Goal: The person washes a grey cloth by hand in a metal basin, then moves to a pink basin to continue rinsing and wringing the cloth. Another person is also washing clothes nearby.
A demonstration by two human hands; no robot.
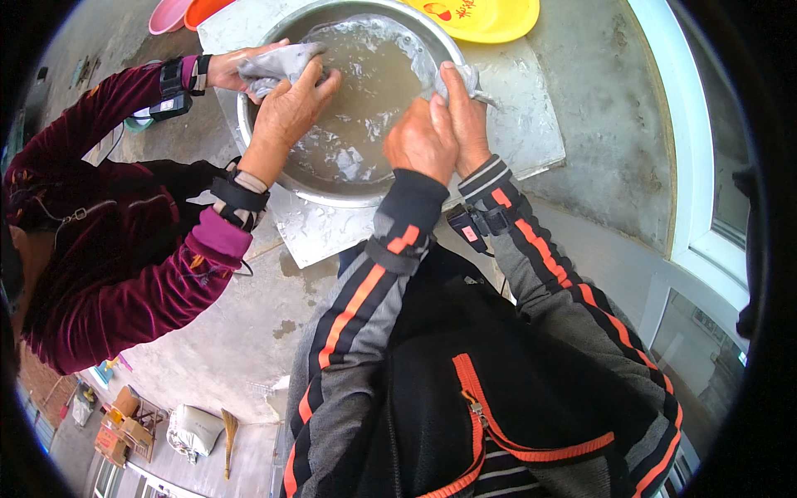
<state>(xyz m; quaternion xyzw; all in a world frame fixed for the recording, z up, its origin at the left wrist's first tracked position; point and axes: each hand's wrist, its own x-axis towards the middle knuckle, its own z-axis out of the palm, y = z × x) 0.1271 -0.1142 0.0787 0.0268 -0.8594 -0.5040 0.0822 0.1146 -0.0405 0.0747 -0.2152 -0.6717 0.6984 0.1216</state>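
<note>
Above the right rim of a large metal basin [457,46], my two hands are pressed close together. My right hand [466,118] grips a wet grey cloth [470,76], its thumb pointing up and a corner of the cloth sticking out to the right. Curled into a fist, my left hand [422,142] meets the right hand and the near part of the same cloth; its fingertips are hidden. Murky, sudsy water [367,87] fills the basin. A pale scrap, perhaps cloth or foam [348,163], shows at the water's near side.
At the left, a person in a burgundy velvet sleeve [143,299] works another grey cloth [280,62] over the basin's rim. A pale board [523,124] lies under the basin. A yellow basin [492,22] stands behind; a pink basin [167,15] is farther left. A white-framed window [691,124] borders the right.
</note>
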